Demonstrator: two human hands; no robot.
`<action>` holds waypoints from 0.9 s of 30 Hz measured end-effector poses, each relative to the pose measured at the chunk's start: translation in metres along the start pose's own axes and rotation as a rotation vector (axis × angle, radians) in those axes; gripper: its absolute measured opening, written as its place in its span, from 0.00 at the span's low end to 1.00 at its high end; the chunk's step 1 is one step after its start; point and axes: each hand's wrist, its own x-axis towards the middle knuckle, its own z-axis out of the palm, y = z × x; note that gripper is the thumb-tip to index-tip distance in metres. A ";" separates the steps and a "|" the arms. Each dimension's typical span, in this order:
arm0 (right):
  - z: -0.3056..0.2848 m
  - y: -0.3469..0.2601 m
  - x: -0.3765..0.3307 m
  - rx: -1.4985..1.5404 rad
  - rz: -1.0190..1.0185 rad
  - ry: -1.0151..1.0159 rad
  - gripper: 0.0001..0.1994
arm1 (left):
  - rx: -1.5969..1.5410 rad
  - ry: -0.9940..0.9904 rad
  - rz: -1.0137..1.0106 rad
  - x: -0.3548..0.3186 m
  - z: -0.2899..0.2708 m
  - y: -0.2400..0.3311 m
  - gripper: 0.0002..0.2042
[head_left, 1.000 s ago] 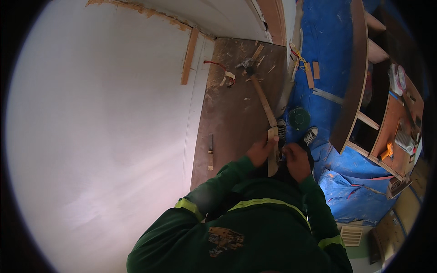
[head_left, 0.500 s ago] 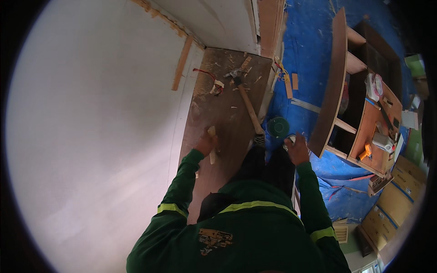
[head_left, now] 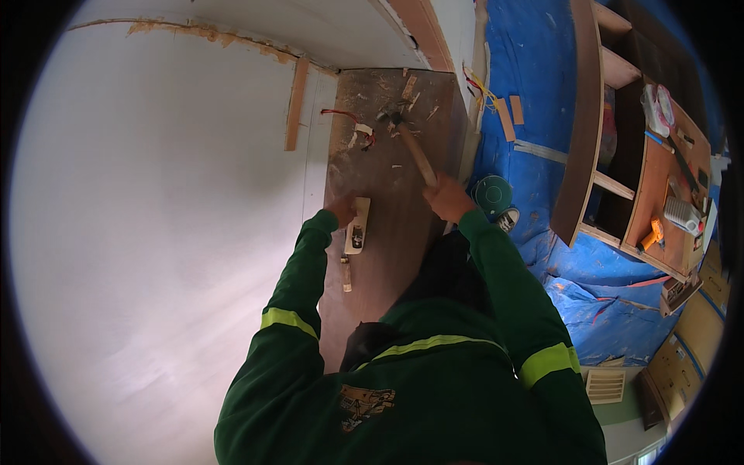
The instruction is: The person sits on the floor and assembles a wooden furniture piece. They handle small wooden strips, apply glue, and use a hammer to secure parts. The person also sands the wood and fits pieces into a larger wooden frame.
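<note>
Right hand (head_left: 448, 198) now raised, grip closed round hammer (head_left: 412, 147), left hand (head_left: 341, 209) pressing pale block (head_left: 357, 225).

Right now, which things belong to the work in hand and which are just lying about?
In hand:
right hand gripping hammer
left hand beside pale piece
brown panel

Lying about:
green roll
blue tarp
orange tool on shelf unit
wood strip

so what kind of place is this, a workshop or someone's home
Likely a room under renovation or carpentry work: a blue tarp covers the floor, wood offcuts lie about, an unfinished wooden cabinet frame stands nearby, and the right hand holds a hammer.
</note>
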 end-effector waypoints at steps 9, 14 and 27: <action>-0.053 -0.033 -0.134 0.718 -0.016 -0.183 0.12 | 0.381 0.043 -0.069 0.022 -0.045 0.023 0.28; -0.048 -0.047 -0.128 1.004 -0.056 -0.028 0.11 | 0.113 0.373 0.016 0.007 -0.039 0.027 0.22; 0.078 -0.134 0.005 1.052 -0.087 0.040 0.09 | -1.914 0.573 0.447 0.047 -0.143 0.027 0.34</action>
